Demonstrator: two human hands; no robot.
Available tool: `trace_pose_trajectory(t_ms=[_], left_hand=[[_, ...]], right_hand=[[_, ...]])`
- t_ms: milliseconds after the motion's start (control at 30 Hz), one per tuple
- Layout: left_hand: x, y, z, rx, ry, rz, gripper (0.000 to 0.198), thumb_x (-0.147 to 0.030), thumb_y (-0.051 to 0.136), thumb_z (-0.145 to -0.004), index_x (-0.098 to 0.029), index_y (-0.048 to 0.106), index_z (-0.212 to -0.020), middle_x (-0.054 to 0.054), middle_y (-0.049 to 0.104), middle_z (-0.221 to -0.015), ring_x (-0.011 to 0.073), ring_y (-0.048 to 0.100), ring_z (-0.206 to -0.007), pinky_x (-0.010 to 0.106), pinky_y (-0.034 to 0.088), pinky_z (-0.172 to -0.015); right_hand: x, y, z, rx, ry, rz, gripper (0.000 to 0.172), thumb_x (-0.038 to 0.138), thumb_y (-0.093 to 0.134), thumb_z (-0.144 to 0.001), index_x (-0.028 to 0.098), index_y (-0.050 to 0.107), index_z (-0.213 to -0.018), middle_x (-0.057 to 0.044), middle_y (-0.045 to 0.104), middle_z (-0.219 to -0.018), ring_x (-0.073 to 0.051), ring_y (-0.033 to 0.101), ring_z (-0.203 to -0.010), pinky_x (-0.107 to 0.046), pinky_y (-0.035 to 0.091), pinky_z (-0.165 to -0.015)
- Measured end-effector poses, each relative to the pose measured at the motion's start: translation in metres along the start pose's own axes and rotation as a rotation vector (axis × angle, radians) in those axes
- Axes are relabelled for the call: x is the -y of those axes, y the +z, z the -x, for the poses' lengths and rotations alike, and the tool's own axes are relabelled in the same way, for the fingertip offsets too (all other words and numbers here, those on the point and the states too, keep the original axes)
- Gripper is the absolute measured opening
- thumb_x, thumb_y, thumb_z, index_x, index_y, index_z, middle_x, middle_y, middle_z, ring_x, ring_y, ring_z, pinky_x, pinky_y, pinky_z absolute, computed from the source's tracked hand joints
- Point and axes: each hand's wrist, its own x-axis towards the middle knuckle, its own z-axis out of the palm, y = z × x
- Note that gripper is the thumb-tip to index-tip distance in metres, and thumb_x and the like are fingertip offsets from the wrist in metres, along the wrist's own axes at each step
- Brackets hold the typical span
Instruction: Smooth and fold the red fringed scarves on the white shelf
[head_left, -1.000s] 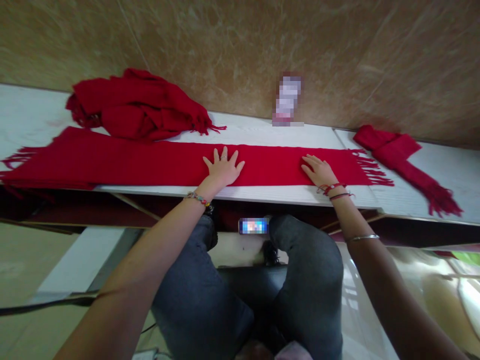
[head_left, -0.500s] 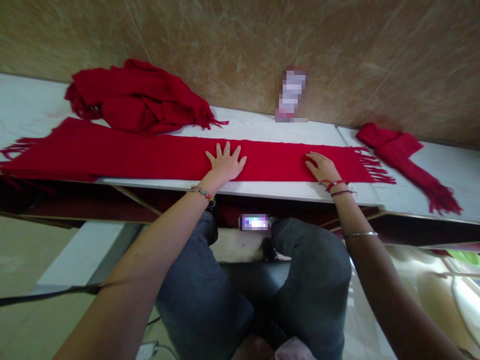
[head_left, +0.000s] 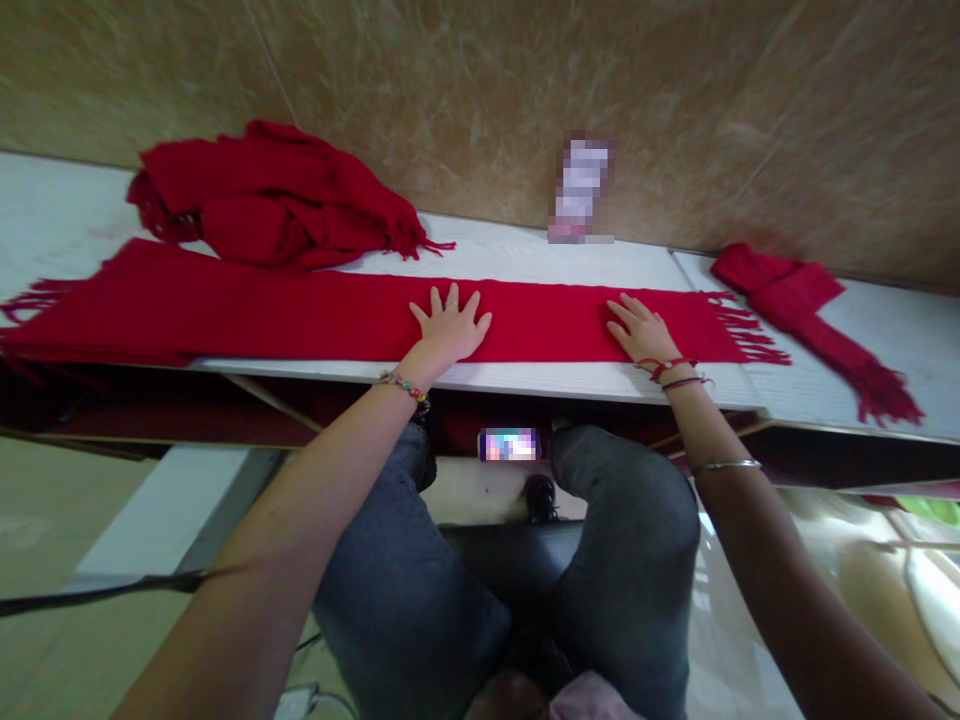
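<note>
A long red scarf (head_left: 322, 310) lies stretched flat along the white tabletop, with fringe at both ends. My left hand (head_left: 450, 325) rests on its middle, palm down and fingers spread. Farther right, my right hand (head_left: 641, 328) lies on the scarf near the fringed right end, fingers stretched out and slightly apart. Neither hand grips the cloth. Behind the scarf's left half sits a crumpled heap of red scarves (head_left: 262, 200). Another red scarf (head_left: 802, 310), loosely folded, lies beyond the right fringe.
A brown marbled wall (head_left: 450, 100) borders the back of the white table (head_left: 517, 260). A pixelated upright item (head_left: 581, 185) stands against it. Below the table's front edge, a lit phone-like screen (head_left: 510, 444) shows between my knees. Dark open shelves run under the tabletop.
My right hand has shifted slightly, its fingers now a little more spread on the scarf. My left hand and the scarves stay in place. My right knee has moved a little.
</note>
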Motion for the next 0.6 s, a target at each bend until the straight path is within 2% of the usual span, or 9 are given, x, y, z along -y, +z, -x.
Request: trace_pose_trajectory(t_ms=[67,133,200,300,367,467,533,600], left_hand=[[0.0,-0.001,0.0,0.006,0.0,0.004,0.063,-0.053,0.018,-0.093,-0.026,0.023,-0.149,0.01,0.012,-0.159,0.0397,0.006,-0.143,0.068,0.009,-0.109],[-0.001,-0.002,0.002,0.012,-0.004,0.005,0.062,-0.052,0.019,-0.093,-0.025,0.024,-0.149,0.01,0.012,-0.158,0.0397,0.006,-0.143,0.068,0.009,-0.109],[-0.001,-0.003,0.004,-0.004,0.002,0.002,0.061,-0.05,0.02,-0.094,-0.024,0.026,-0.149,0.011,0.013,-0.158,0.0397,0.007,-0.143,0.067,0.011,-0.109],[-0.003,-0.002,0.007,-0.119,0.056,-0.019,0.06,-0.048,0.023,-0.094,-0.023,0.029,-0.148,0.01,0.011,-0.159,0.0384,0.007,-0.144,0.064,0.012,-0.111],[-0.003,-0.001,0.007,-0.171,0.086,-0.03,0.06,-0.05,0.022,-0.094,-0.024,0.027,-0.148,0.008,0.008,-0.159,0.0376,0.005,-0.144,0.063,0.013,-0.111],[-0.003,0.001,0.004,-0.062,0.068,-0.024,0.063,-0.055,0.019,-0.093,-0.027,0.023,-0.149,0.007,0.01,-0.159,0.0381,0.006,-0.144,0.064,0.012,-0.11],[-0.001,0.001,0.001,0.014,0.055,-0.018,0.063,-0.056,0.019,-0.092,-0.029,0.023,-0.149,0.006,0.012,-0.159,0.038,0.007,-0.144,0.064,0.011,-0.111],[0.0,0.0,0.001,0.021,0.041,-0.011,0.064,-0.057,0.019,-0.092,-0.029,0.023,-0.149,0.006,0.011,-0.159,0.0382,0.007,-0.144,0.064,0.011,-0.111]], right_hand=[[0.0,-0.004,-0.001,0.083,-0.009,0.018,0.05,0.036,0.034,-0.093,0.02,0.045,-0.139,-0.011,0.037,-0.15,-0.029,0.032,-0.138,-0.062,0.028,-0.107],[0.002,-0.007,-0.006,0.125,-0.017,0.027,0.05,0.037,0.034,-0.093,0.021,0.045,-0.139,-0.011,0.04,-0.148,-0.03,0.033,-0.137,-0.065,0.027,-0.105],[0.008,-0.008,-0.016,0.066,-0.026,0.018,0.052,0.04,0.037,-0.092,0.02,0.043,-0.139,-0.013,0.041,-0.147,-0.032,0.034,-0.136,-0.067,0.029,-0.103],[0.031,-0.004,-0.029,-0.038,-0.088,-0.031,0.058,0.046,0.039,-0.09,0.019,0.04,-0.142,-0.015,0.035,-0.15,-0.035,0.031,-0.138,-0.065,0.032,-0.102],[0.047,0.002,-0.032,0.027,-0.148,-0.046,0.057,0.048,0.038,-0.091,0.022,0.041,-0.141,-0.013,0.035,-0.151,-0.034,0.03,-0.138,-0.065,0.031,-0.103],[0.055,0.009,-0.028,0.149,-0.207,-0.033,0.052,0.047,0.035,-0.092,0.028,0.043,-0.14,-0.008,0.036,-0.151,-0.032,0.029,-0.139,-0.066,0.027,-0.105],[0.043,0.01,-0.022,0.162,-0.199,-0.02,0.051,0.045,0.034,-0.093,0.03,0.042,-0.14,-0.006,0.036,-0.151,-0.032,0.029,-0.139,-0.066,0.027,-0.105],[0.024,0.007,-0.017,0.143,-0.129,-0.01,0.05,0.043,0.034,-0.093,0.029,0.042,-0.14,-0.007,0.038,-0.15,-0.033,0.031,-0.138,-0.068,0.028,-0.103]])
